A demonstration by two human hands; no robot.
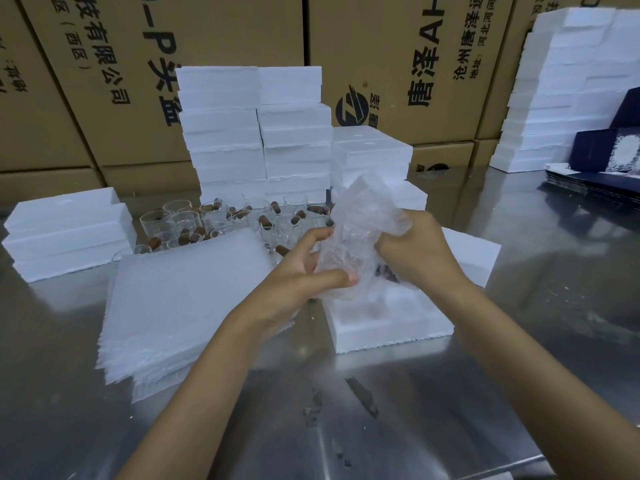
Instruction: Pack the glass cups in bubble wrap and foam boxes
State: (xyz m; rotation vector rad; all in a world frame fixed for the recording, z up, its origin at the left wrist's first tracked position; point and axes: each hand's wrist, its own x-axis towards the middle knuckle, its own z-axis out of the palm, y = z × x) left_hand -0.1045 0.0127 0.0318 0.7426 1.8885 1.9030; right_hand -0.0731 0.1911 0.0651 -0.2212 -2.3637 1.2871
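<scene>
Both hands hold a glass cup bundled in clear bubble wrap [360,237] above an open white foam box [388,323]. My left hand [298,271] grips the bundle's lower left side, thumb across its front. My right hand [415,251] grips its right side, fingers curled into the wrap. A dark brown piece shows through the wrap near the bottom. Several bare glass cups [214,220] with brown corks stand behind. A stack of bubble wrap sheets [183,299] lies to the left.
Tall stacks of white foam boxes [256,133] stand behind the cups, a lower stack [69,230] at the left, another [561,88] at the far right. Dark blue cartons [606,157] sit at the right. Brown cardboard boxes [415,64] wall the back of the steel table [346,410].
</scene>
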